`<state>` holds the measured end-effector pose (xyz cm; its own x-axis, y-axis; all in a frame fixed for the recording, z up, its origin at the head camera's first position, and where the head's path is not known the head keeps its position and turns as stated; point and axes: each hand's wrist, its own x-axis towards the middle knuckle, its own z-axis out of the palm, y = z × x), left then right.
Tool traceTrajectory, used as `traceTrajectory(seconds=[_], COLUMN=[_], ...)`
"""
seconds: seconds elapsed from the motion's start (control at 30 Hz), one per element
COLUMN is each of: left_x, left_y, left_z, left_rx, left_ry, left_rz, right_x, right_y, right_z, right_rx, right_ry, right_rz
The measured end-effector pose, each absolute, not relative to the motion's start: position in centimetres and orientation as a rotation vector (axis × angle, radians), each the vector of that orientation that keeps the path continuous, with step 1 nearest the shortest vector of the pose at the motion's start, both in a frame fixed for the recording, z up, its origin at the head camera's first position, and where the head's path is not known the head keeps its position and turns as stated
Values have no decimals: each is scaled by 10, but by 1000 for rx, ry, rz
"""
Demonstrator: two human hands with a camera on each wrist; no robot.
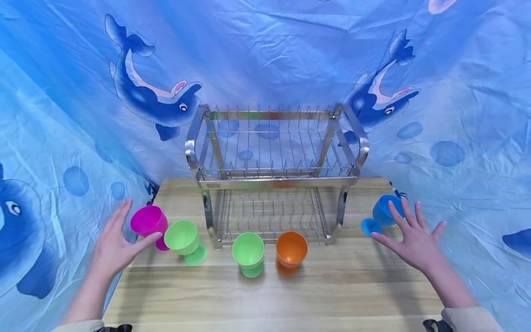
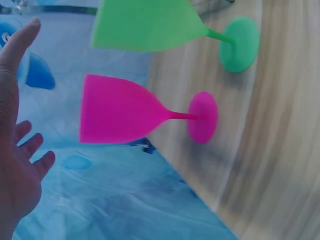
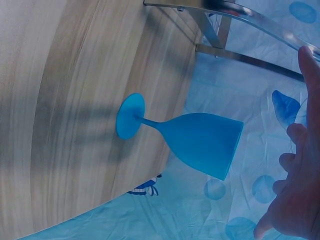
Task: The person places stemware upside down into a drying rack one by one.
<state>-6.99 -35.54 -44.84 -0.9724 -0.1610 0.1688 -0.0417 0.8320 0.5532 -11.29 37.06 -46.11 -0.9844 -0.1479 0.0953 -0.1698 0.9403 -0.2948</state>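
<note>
My left hand (image 1: 118,244), fingers spread, is beside a pink goblet (image 1: 148,221) at the table's left edge. In the left wrist view, a gap shows between that hand and the upright pink goblet (image 2: 122,110). A green goblet (image 1: 182,238) stands just right of the pink one. At the far right my right hand (image 1: 416,240) has its fingers spread, overlapping the rim of a blue goblet (image 1: 381,212) in the head view. The right wrist view shows the blue goblet (image 3: 200,142) upright on its foot, apart from the hand. Neither hand holds anything.
A two-tier metal dish rack (image 1: 280,184) stands at the back middle of the wooden table (image 1: 265,304). In front of it are another green goblet (image 1: 249,251) and an orange goblet (image 1: 292,249). A blue dolphin-print curtain (image 1: 274,55) hangs behind and on both sides.
</note>
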Motion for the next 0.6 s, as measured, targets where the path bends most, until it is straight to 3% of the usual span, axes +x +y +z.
traceTrajectory(seconds=[0.6], left_x=[-80], left_y=[-365], left_z=[-507], left_rx=[530], left_ry=[-2521], left_rz=[-1366], right_x=[-112], right_y=[359], right_z=[-463], right_rx=[249], right_ry=[-3007], right_rz=[482])
